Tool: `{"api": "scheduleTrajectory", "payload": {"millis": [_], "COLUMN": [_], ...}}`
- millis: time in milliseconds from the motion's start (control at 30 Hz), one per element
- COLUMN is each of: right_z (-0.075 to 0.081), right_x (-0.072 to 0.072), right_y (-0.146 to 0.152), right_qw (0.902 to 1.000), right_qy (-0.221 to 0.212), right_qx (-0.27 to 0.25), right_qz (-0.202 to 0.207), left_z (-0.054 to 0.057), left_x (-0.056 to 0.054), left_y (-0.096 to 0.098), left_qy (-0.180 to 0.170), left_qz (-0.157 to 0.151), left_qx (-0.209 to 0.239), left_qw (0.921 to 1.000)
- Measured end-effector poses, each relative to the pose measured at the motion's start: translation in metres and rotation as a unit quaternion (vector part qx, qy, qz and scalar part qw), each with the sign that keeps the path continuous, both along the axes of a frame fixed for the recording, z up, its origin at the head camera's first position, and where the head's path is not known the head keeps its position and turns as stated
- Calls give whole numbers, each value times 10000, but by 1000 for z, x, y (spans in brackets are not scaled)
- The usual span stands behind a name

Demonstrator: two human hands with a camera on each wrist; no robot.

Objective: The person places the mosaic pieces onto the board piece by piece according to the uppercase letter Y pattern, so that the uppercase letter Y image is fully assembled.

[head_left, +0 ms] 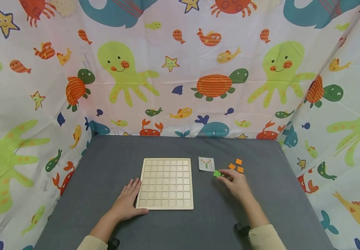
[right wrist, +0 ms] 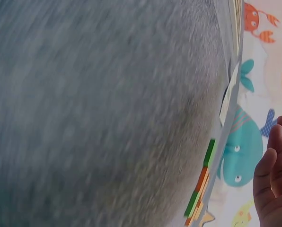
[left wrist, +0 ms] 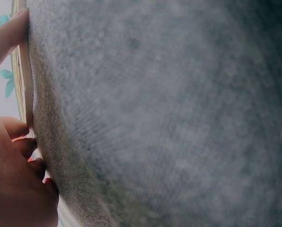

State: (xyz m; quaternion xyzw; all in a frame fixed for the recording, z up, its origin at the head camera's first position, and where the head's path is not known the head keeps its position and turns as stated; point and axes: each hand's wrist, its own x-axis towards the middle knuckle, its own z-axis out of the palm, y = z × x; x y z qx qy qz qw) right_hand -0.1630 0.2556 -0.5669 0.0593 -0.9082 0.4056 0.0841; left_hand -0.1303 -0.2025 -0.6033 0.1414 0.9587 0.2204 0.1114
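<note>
A pale wooden board [head_left: 165, 184] with a grid of square cells lies on the grey table. My left hand [head_left: 127, 201] rests at its left side, fingers along the left edge and thumb at the near corner. In the left wrist view, thumb and fingertips of that hand [left wrist: 18, 175] meet the board's side [left wrist: 25, 90]. To the right of the board, my right hand [head_left: 237, 184] pinches a small green square tile [head_left: 217, 173] between thumb and fingers. Orange square tiles [head_left: 238, 161] lie just beyond that hand. The right wrist view shows the hand [right wrist: 276, 179] at the right edge.
A small printed card [head_left: 206, 164] with a coloured grid pattern lies between the board and the orange tiles. Green and orange tiles [right wrist: 209, 152] lie on the table in the right wrist view. A curtain [head_left: 167, 45] with sea animals hangs behind and beside the grey table [head_left: 111, 156].
</note>
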Motion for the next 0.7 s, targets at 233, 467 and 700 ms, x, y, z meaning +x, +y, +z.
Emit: {"api": "scheduleTrajectory", "payload": {"millis": [233,467,700], "right_z": [0,-1,-2], "right_x": [-4,-7,-5], "right_y": [-19,-37,-57], "right_qw": [9994,9981,9966], "right_qy": [118,238,278], "right_qx": [-11,0,-98], "right_qz": [320,569,770], "left_z": [-2,-3,-3], "left_x": [-1,-2,-1], "left_y": [-1,0,-1], "left_qy": [-43,-40,114], "left_qz": [16,36,13], "left_qx": [-41,-14,17], "left_qw": [10000,10000,9999]}}
